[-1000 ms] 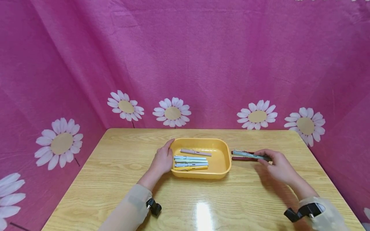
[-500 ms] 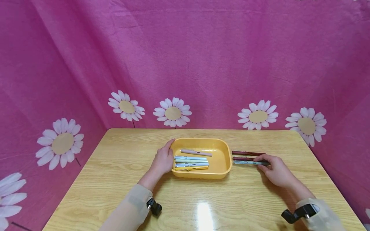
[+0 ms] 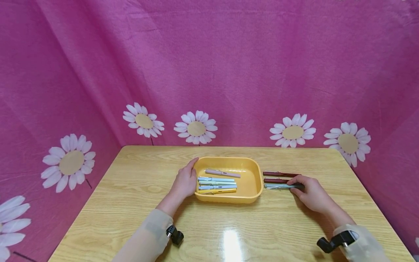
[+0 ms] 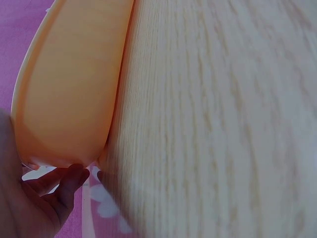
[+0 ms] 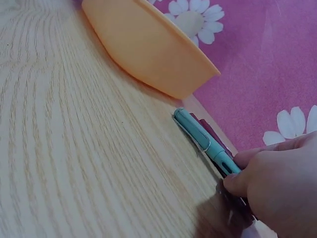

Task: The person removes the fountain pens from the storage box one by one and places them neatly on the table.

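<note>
Teal pen [image 3: 280, 186] flat on table [image 3: 229, 233], just right of yellow tray [image 3: 252, 196], nearest of three beside two dark red pens [image 3: 278, 177]. Right hand [image 3: 311, 196] pinches its far end, fingers curled. Left hand [image 3: 184, 180] rests relaxed against tray's left rim.

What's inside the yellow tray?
Five pens lie in the yellow tray: a pink pen near the back, then a mint pen, two bluish pens and a yellow pen at the front. The near wall hides the floor right behind it.
</note>
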Tool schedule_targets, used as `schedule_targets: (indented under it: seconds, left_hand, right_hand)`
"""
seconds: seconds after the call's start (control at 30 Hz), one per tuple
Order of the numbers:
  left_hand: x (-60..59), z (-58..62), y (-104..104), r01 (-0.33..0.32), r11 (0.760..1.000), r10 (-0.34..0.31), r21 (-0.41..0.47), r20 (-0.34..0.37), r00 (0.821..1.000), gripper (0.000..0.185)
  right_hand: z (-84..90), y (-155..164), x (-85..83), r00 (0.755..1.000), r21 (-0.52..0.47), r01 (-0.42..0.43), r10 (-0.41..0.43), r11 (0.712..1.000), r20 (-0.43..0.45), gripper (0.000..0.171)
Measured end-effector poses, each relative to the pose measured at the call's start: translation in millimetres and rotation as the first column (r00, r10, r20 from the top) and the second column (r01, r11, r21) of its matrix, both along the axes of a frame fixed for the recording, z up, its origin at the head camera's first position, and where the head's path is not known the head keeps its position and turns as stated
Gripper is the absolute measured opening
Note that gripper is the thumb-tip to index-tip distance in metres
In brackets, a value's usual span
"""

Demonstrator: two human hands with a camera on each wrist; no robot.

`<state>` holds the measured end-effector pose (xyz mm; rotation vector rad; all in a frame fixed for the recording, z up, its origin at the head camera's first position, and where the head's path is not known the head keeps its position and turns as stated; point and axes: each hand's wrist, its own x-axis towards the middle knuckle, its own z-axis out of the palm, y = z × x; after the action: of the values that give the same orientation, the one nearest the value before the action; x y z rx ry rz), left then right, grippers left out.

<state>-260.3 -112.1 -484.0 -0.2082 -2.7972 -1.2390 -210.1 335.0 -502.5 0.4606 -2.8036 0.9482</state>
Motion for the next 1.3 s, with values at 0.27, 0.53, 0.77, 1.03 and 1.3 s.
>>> schedule_targets:
  seconds: [0.27, 0.53, 0.77, 1.03, 1.3]
  left_hand:
    - [-0.5, -0.5, -1, 0.0, 1.0, 0.0, -0.004, -0.008, 1.0, 0.05]
    - [-0.1, 0.2, -1, -0.001, 1.0, 0.001, 0.003, -0.007, 1.0, 0.05]
    - [0.2, 0.2, -1, -0.002, 1.0, 0.002, 0.005, -0.001, 1.0, 0.05]
    - [-0.9, -1.1, -1, 0.004, 1.0, -0.004, 0.009, 0.01, 1.0, 0.05]
    - [-0.4, -0.4, -1, 0.005, 1.0, -0.005, 0.001, 0.008, 1.0, 0.05]
  right_hand:
    - [-3.3, 0, -2.2, 1.0, 0.023, 0.0, 0.0, 1.0, 0.005, 0.022]
    - [1.0, -2, -2.1, 1.0, 0.005, -0.009, 0.009, 1.0, -0.006, 0.023]
    - [11.2, -10, -4.5, 0.993, -0.044, -0.061, 0.056, 0.997, -0.101, 0.024]
    - [29.5, -33, -5.6, 0.989, -0.089, -0.084, 0.072, 0.992, -0.13, 0.02]
    - [46.7, -60, -12.4, 0.97, -0.16, -0.178, 0.146, 0.971, -0.193, 0.022]
